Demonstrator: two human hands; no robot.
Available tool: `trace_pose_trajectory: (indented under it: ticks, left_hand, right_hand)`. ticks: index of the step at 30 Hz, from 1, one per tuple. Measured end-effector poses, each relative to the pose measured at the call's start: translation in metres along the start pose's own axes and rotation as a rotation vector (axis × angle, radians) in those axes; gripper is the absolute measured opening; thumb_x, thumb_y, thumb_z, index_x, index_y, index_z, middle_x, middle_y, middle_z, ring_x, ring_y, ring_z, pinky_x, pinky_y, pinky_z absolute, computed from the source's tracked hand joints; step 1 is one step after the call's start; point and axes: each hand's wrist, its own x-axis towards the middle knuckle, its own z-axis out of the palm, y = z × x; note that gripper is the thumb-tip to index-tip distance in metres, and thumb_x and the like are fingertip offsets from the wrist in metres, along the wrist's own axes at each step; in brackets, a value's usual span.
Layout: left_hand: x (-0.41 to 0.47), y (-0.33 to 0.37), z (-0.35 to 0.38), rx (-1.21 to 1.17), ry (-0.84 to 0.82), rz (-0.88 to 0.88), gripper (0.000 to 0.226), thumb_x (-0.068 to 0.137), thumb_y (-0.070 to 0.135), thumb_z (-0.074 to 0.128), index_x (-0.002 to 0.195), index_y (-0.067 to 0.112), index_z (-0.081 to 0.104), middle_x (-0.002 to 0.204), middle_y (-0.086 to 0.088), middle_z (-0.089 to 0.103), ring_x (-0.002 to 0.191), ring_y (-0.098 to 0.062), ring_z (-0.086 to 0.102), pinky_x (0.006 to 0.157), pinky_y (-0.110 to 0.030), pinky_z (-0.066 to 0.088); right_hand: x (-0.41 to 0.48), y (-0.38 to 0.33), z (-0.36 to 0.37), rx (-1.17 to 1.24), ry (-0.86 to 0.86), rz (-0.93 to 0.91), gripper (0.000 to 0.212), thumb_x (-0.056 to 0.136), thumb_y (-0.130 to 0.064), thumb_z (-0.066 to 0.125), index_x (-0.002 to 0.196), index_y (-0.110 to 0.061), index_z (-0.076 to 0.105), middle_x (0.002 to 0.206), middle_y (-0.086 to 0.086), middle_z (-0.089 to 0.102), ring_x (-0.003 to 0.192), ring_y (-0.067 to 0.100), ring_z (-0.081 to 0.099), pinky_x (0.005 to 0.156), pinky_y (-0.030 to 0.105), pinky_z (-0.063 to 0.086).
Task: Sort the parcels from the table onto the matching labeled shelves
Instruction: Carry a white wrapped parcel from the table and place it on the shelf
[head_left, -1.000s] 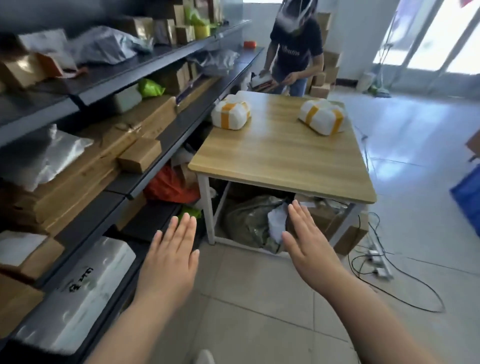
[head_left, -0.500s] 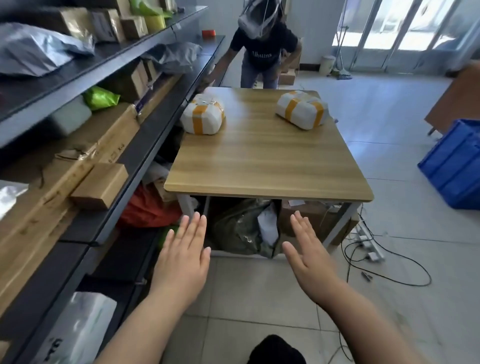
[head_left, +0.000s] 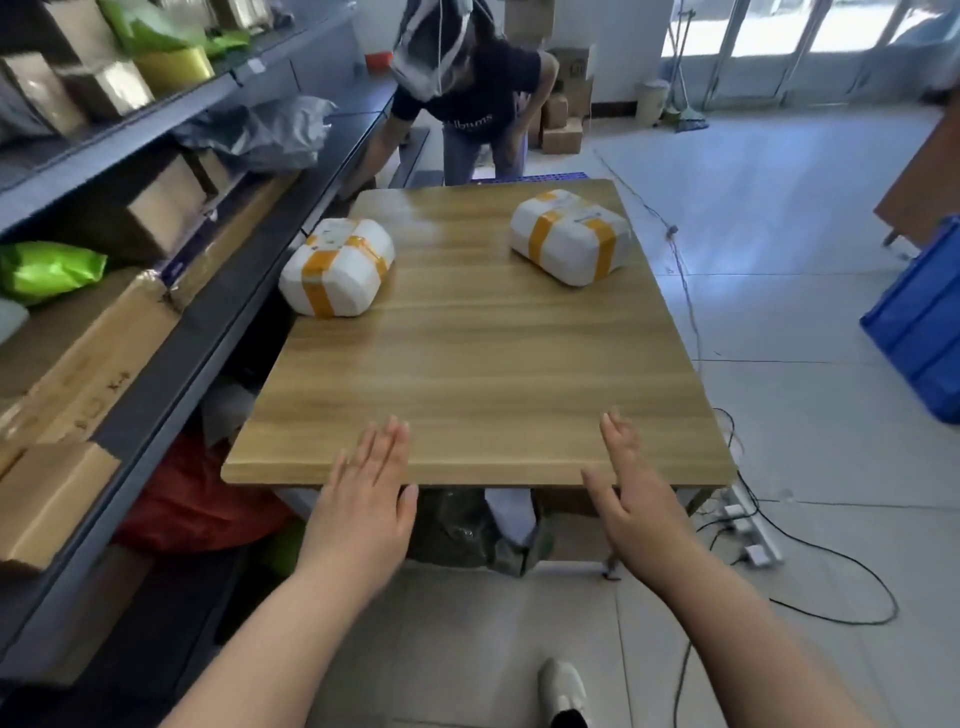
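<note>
Both hands hovered empty at the table's (head_left: 483, 374) near edge, at 6 o'clock of the tabletop. The left hand (head_left: 363, 499) was spread flat, palm down, its straight fingers close together and reaching just over the wooden edge; whether they touched the wood could not be told. The right hand (head_left: 631, 499) was likewise open, turned more on its side, fingers straight and thumb held apart, gripping nothing. The two hands were well apart, with bare tabletop between them. Both parcels lay at the far end of the table, well beyond the fingertips. The left parcel (head_left: 337, 267), white wrap crossed with orange tape, sat at about 12 o'clock from the left hand, close to the table's 9 o'clock edge and just beside the shelves (head_left: 218, 312). The right parcel (head_left: 569, 236), wrapped the same way, lay at about 11 o'clock from the right hand, near the table's 1 o'clock corner. The shelves ran along the table's 9 o'clock side, holding cardboard boxes (head_left: 156, 213) and a green pouch (head_left: 47, 270). Another person (head_left: 467, 104) bent over at 12 o'clock beyond the table, and a blue crate (head_left: 919, 322) stood on the floor at 3 o'clock.
</note>
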Motion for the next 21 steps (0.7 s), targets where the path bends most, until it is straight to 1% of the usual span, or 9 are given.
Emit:
trace_pose_trajectory:
  ticks: [4, 6, 9, 12, 15, 17, 21]
  left_hand:
    - [0.063, 0.055, 0.0, -0.087, 0.015, -0.002, 0.059, 0.102, 0.035, 0.02, 0.136, 0.025, -0.027, 0.148, 0.011, -0.027, 0.137, -0.004, -0.025, 0.113, -0.026, -0.015]
    - [0.078, 0.074, 0.009, -0.092, -0.019, -0.007, 0.059, 0.102, 0.035, 0.018, 0.136, 0.025, -0.028, 0.148, 0.011, -0.029, 0.137, -0.004, -0.027, 0.111, -0.025, -0.017]
    - [0.092, 0.083, 0.026, -0.082, -0.108, -0.041, 0.059, 0.102, 0.035, 0.018, 0.137, 0.025, -0.029, 0.148, 0.011, -0.031, 0.135, -0.004, -0.028, 0.11, -0.025, -0.017]
    - [0.107, 0.072, 0.032, -0.07, -0.144, -0.093, 0.06, 0.103, 0.035, 0.018, 0.138, 0.024, -0.028, 0.149, 0.009, -0.03, 0.137, -0.006, -0.027, 0.112, -0.027, -0.015]
    - [0.128, 0.049, 0.031, -0.07, -0.149, -0.142, 0.059, 0.102, 0.035, 0.018, 0.137, 0.024, -0.028, 0.151, 0.008, -0.029, 0.138, -0.006, -0.026, 0.115, -0.028, -0.012]
    - [0.143, 0.031, 0.03, -0.079, -0.14, -0.172, 0.058, 0.102, 0.034, 0.018, 0.137, 0.025, -0.027, 0.151, 0.008, -0.026, 0.137, -0.004, -0.025, 0.115, -0.028, -0.011]
    - [0.175, -0.013, 0.025, -0.087, -0.104, -0.216, 0.057, 0.102, 0.035, 0.019, 0.137, 0.025, -0.026, 0.149, 0.01, -0.026, 0.135, -0.003, -0.026, 0.113, -0.025, -0.013]
  right_hand:
    - [0.044, 0.037, -0.045, -0.008, 0.0, 0.025, 0.06, 0.1, -0.034, 0.036, 0.151, -0.022, 0.007, 0.151, -0.019, -0.001, 0.137, -0.006, -0.011, 0.109, 0.015, -0.003]
    - [0.059, 0.053, -0.058, -0.041, -0.014, 0.033, 0.06, 0.1, -0.034, 0.034, 0.151, -0.022, 0.005, 0.15, -0.021, -0.004, 0.137, -0.006, -0.011, 0.108, 0.014, -0.003]
    - [0.08, 0.069, -0.065, -0.034, -0.039, 0.046, 0.06, 0.1, -0.034, 0.034, 0.151, -0.023, 0.006, 0.154, -0.018, -0.003, 0.137, -0.006, -0.011, 0.109, 0.014, -0.004]
    - [0.097, 0.077, -0.058, -0.006, -0.091, 0.053, 0.06, 0.1, -0.035, 0.034, 0.151, -0.025, 0.004, 0.152, -0.021, -0.006, 0.137, -0.006, -0.012, 0.11, 0.016, -0.002]
    - [0.114, 0.076, -0.045, -0.037, -0.153, 0.053, 0.06, 0.1, -0.036, 0.034, 0.151, -0.024, 0.003, 0.151, -0.021, -0.008, 0.137, -0.006, -0.013, 0.111, 0.017, -0.002]
    - [0.131, 0.072, -0.035, -0.053, -0.176, 0.039, 0.061, 0.1, -0.035, 0.035, 0.151, -0.022, 0.005, 0.152, -0.018, -0.006, 0.136, -0.006, -0.013, 0.111, 0.016, -0.003]
    - [0.178, 0.047, -0.013, -0.054, -0.202, 0.019, 0.06, 0.1, -0.033, 0.036, 0.151, -0.022, 0.006, 0.146, -0.022, -0.008, 0.136, -0.006, -0.01, 0.109, 0.013, -0.002]
